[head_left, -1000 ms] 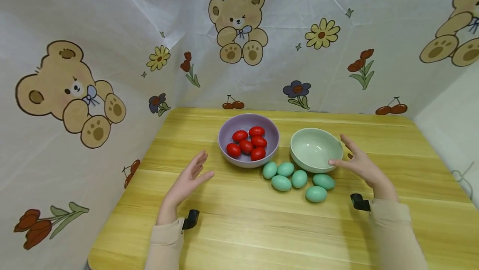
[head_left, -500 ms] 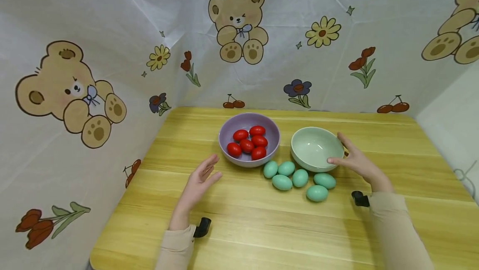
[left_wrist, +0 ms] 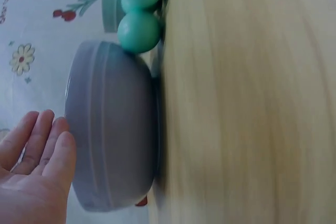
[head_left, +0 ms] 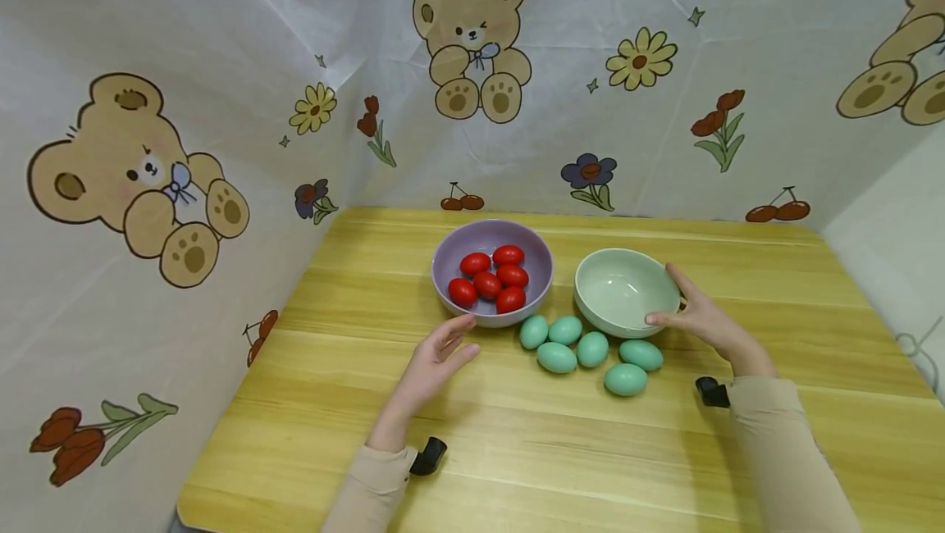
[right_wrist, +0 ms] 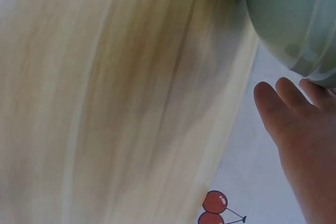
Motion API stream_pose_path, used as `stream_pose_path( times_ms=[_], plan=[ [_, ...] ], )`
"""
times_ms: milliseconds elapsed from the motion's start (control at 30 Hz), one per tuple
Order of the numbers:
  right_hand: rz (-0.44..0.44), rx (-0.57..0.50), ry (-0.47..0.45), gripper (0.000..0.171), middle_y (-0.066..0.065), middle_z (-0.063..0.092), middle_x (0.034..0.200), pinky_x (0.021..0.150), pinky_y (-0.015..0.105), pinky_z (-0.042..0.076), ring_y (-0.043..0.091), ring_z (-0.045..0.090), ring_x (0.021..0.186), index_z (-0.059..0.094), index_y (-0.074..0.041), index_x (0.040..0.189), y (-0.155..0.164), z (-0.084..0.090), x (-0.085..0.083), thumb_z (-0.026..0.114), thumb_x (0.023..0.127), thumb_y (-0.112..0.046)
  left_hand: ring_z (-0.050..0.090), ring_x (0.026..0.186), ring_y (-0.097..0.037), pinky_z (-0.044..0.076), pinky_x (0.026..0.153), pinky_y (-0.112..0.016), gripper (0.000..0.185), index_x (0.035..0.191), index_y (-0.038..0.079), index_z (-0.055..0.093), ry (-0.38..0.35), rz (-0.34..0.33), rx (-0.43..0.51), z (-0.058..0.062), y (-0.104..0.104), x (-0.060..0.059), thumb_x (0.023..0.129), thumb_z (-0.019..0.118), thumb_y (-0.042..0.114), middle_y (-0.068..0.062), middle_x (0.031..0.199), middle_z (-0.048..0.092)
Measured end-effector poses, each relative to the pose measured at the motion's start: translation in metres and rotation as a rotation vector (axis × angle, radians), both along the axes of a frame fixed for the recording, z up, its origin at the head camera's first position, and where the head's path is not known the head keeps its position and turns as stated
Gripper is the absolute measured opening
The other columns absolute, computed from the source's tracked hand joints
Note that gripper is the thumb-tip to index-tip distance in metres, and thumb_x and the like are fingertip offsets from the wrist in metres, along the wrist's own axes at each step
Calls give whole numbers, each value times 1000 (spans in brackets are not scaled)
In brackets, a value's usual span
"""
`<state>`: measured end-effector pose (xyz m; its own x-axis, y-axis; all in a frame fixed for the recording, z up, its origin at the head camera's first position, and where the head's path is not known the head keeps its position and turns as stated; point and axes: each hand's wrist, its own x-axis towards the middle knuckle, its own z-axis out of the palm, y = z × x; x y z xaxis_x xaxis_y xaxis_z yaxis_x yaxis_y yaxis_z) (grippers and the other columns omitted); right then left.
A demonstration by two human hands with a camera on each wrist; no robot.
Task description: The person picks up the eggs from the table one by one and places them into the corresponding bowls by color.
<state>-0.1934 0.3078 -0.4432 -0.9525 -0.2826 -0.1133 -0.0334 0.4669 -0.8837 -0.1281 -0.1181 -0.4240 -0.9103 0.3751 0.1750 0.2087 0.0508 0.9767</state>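
Left hand (head_left: 435, 357) has advanced toward the round lilac bowl (head_left: 491, 231) since the earlier frame; fingers straight, at its 7 o'clock rim, contact uncertain. Right hand (head_left: 701, 320) rests with relaxed, uncurled fingers against the empty pale-green bowl (head_left: 626, 288) at 3 o'clock. Six red eggs (head_left: 490, 279) are bowled; six teal eggs (head_left: 591, 350) lie loose on the yellow wooden table (head_left: 517, 451), unsorted.
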Motion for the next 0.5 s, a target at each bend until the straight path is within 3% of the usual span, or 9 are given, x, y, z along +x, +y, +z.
stream_pose_path(
  times_ms=[233, 500],
  plan=[
    [4, -6, -14, 103, 20, -15, 150, 98, 70, 10, 47, -7, 133, -15, -10, 146, 5, -5, -1, 68, 85, -16, 37, 125, -36, 26, 106, -47, 48, 130, -14, 40, -40, -56, -11, -7, 21, -5, 90, 59, 3, -30, 133, 40],
    [6, 12, -17, 106, 19, -14, 151, 98, 69, 9, 46, -7, 133, -15, -11, 146, 4, -3, 0, 70, 84, -20, 42, 121, -37, 30, 104, -48, 46, 126, -12, 48, 24, -80, -50, -16, 43, -8, 85, 64, -1, -27, 126, 48]
  ],
)
